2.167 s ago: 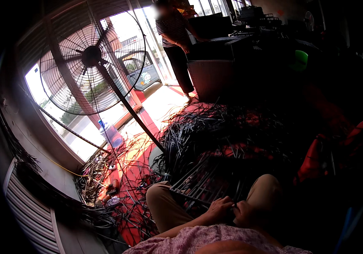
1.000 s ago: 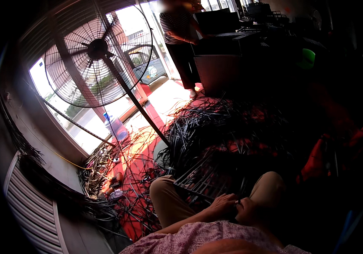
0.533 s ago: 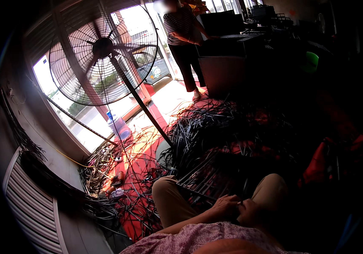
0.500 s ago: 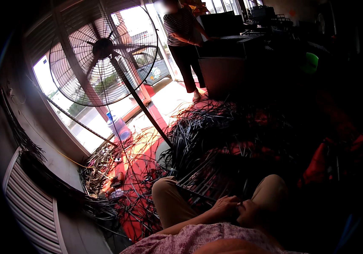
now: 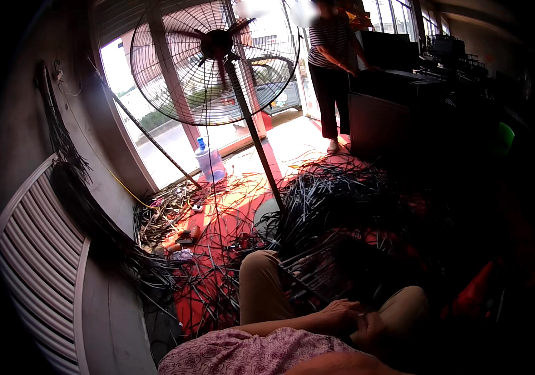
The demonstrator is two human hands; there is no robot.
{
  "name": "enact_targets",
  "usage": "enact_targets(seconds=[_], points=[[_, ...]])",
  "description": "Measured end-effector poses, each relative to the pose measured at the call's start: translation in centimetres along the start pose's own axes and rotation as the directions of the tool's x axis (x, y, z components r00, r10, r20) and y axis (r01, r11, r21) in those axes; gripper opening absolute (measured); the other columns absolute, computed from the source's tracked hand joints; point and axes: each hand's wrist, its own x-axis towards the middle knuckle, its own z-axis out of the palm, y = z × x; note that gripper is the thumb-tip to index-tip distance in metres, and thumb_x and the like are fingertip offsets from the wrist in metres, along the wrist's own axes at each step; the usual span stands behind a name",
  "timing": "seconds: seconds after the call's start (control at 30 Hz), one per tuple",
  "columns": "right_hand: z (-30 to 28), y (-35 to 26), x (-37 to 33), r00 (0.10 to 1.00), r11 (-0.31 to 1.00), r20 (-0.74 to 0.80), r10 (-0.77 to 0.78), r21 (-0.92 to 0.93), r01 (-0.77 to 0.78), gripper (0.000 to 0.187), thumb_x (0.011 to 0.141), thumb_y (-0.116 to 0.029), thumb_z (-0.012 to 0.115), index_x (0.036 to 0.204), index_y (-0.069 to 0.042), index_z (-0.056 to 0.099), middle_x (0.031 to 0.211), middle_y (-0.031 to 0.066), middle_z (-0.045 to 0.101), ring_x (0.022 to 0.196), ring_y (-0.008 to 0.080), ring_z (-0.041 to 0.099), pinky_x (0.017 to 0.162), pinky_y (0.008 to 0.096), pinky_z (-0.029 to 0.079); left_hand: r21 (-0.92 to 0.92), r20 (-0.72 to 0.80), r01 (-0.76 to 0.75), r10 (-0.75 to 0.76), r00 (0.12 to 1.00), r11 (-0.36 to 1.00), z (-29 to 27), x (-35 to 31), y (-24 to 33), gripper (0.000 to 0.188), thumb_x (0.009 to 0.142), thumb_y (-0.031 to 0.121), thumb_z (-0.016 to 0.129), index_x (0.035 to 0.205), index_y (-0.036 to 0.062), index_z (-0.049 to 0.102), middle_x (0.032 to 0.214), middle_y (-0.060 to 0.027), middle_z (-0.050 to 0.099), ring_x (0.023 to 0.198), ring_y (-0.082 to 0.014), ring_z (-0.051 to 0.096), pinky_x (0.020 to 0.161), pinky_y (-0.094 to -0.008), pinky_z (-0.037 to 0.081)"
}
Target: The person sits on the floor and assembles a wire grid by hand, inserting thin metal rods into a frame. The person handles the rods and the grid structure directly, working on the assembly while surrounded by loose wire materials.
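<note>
The left hand [image 5: 342, 312] is bent at the fingers, back uppermost, and brought against the right hand [image 5: 368, 330], which is curled in shadow at about four o'clock from it; how tightly either is closed, and what is gripped between them, cannot be told in this light. Both are held low between the left knee [image 5: 260, 272], at ten o'clock, and the right knee [image 5: 410, 304], between two and three. The dark strips [image 5: 317, 270] are spread at eleven o'clock from the hands, beyond a dark bar [image 5: 305, 285] that is slanted from the left knee toward the left hand. The step is judged to be close finger work at the near end of these strips. It would be best done with the piece steadied by the left hand, while small movements are made by the right fingertips and each strip is felt for flatness, since little can be seen. A slight turn toward the daylight at eleven o'clock would be helpful. The loose heap [image 5: 336, 194], near twelve o'clock, should be left unsnagged, as stray ends could easily be caught and the spread strips pulled out of line.
</note>
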Motion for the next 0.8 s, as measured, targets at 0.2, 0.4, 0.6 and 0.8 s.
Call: enact_targets(seconds=[0.2,0.4,0.6,0.8], points=[[-1.1,-1.7,0.7,0.987,0.996,0.153,0.046,-0.084,-0.033,0.014,0.091,-0.016,0.064,0.091,-0.001,0.063,0.086,0.0205,0.064,0.078,0.0384,0.065,0.067,0.0454,0.051,0.007,0.014,0.098,-0.098,0.995,0.995,-0.7,-0.1,0.3,0.027,0.079,0.019,0.069,0.104,0.0099,0.07,0.108,-0.0081,0.063,0.099,-0.0273,0.062,0.084,-0.0402,0.046],[-0.4,-2.6,1.5,0.997,0.993,0.024,0.079,0.088,-0.08,0.008,0.08,-0.003,0.066,0.084,0.0,0.059,0.084,0.0192,0.061,0.078,0.0401,0.062,0.067,0.0457,0.05,0.126,-0.004,0.071,-0.071,0.997,0.989,1.3,-0.3,-0.9,0.021,0.082,0.022,0.068,0.099,0.0095,0.071,0.107,-0.0065,0.064,0.098,-0.026,0.063,0.084,-0.0404,0.046],[-0.7,-2.7,1.7,0.999,0.999,0.004,0.034,0.034,-0.034,0.009,0.079,-0.002,0.067,0.083,0.0,0.059,0.083,0.0181,0.062,0.078,0.0408,0.062,0.067,0.0462,0.05,0.088,0.054,0.088,-0.093,0.994,0.992,0.9,-0.3,-1.2,0.02,0.083,0.02,0.067,0.1,0.0103,0.071,0.108,-0.0054,0.063,0.098,-0.025,0.062,0.084,-0.0399,0.045],[-1.2,-3.1,1.5,0.988,0.99,0.064,0.142,-0.011,-0.142,0.01,0.081,-0.004,0.068,0.084,-0.001,0.059,0.084,0.0195,0.062,0.078,0.0415,0.062,0.067,0.047,0.05,0.074,0.057,0.108,-0.113,0.992,0.991,1.8,-0.3,-1.6,0.02,0.084,0.02,0.067,0.102,0.0119,0.07,0.106,-0.0046,0.063,0.096,-0.0255,0.062,0.082,-0.0393,0.046]])
